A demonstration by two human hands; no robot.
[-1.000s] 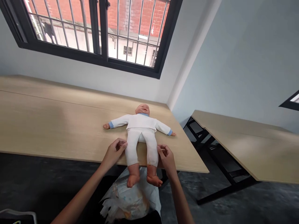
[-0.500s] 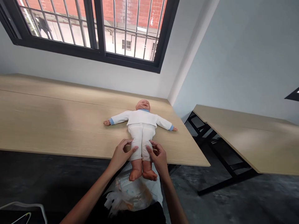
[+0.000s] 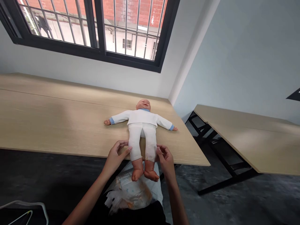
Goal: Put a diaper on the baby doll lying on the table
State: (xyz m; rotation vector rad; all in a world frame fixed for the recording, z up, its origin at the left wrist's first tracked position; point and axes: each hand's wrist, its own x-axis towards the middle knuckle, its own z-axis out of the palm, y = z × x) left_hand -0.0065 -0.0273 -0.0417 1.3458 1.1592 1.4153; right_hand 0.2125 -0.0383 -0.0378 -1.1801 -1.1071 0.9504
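Nearest, a crumpled plastic package [image 3: 134, 191] is being held at the lap [image 3: 142, 215], below the front edge of the counter [image 3: 58, 125]. Just beyond it, the bare feet [image 3: 137, 173] of the baby doll [image 3: 142, 125] are being left overhanging that edge. The white-trousered legs [image 3: 135, 140], pressed together half a second ago, are now being held parted, and the left hand [image 3: 117, 154] and right hand [image 3: 166, 157] are being set wider with them. By judgement, the spacing of the legs is being worked on, while the white jacket [image 3: 142, 118] is being left alone. Both hands are being kept half-open, thumbs and fingertips being rested against the outer sides of the legs rather than wrapped around them. Farther off, the doll is being supported on its back, its outstretched arms [image 3: 122, 117] being left unmoved. Beyond, the counter is being backed by a wall [image 3: 105, 75] with a barred window [image 3: 102, 47].
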